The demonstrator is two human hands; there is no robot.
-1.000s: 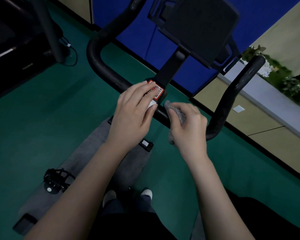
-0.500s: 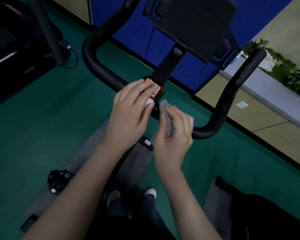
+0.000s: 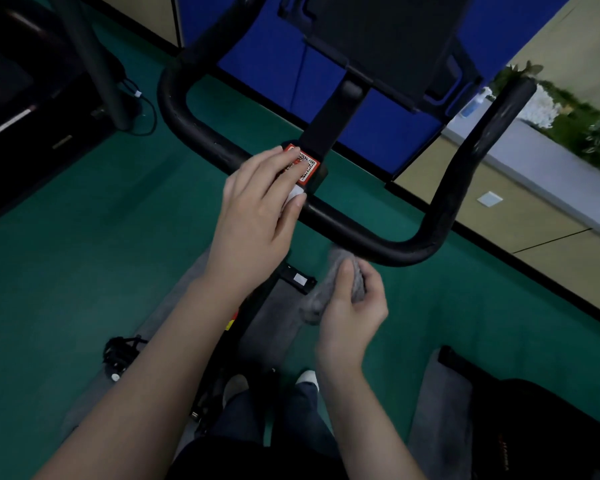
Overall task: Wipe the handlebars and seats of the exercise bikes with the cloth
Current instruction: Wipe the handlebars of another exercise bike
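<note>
Handlebars [image 3: 428,237] form a black U. The long axis of the crossbar [image 3: 357,228] runs from far left to near right, and the right horn [image 3: 478,147] rises away from its bend. The cloth [image 3: 323,292], grey and bunched, is gripped in the right hand [image 3: 352,308], whose fingers are curled round it. It is held just on the near side of the crossbar, close to the right bend. Whether its upper tip touches the bar cannot be told. The left hand [image 3: 257,209] is laid flat, fingers straight, on the crossbar's middle, over the red label [image 3: 309,166]. The right hand is judged the nearer to the bend and horn, which lie beyond it, to the far right.
</note>
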